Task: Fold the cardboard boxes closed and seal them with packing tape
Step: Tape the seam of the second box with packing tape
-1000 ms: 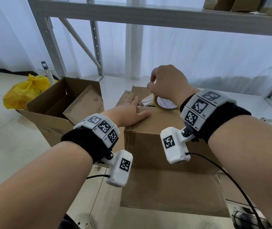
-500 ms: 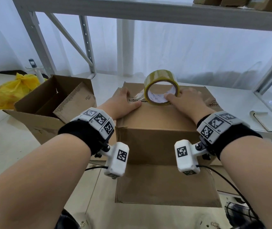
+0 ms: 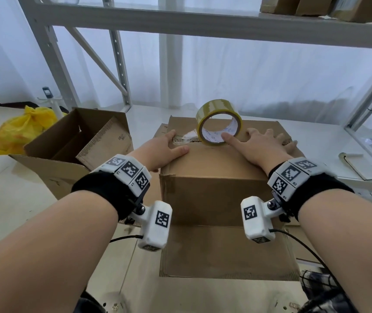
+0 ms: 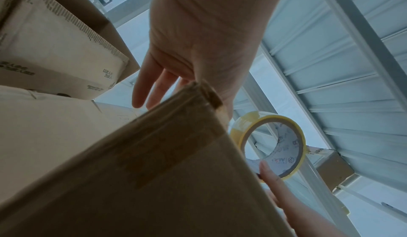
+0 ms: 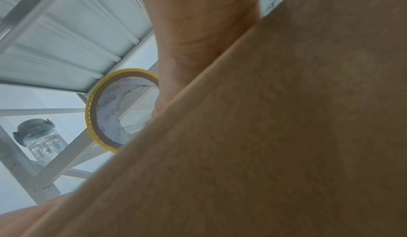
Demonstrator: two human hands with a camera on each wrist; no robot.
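Box sits mid-scene on flattened cardboard, top flaps folded down. Left hand lies flat, fingers straight, pressing the top at its left end beside a crinkled strip of tape on the seam. Right hand is spread flat on the right half of the top, gripping nothing; its thumb touches the lower rim of the tape roll, which stands on edge at the seam.

Judgement: corrugated flaps are stiff but springy, so they need steady pressure until taped. The roll looks light, rigid and free to roll off; best taken through the core, pinching the outer rim.

A second box stands open at left.
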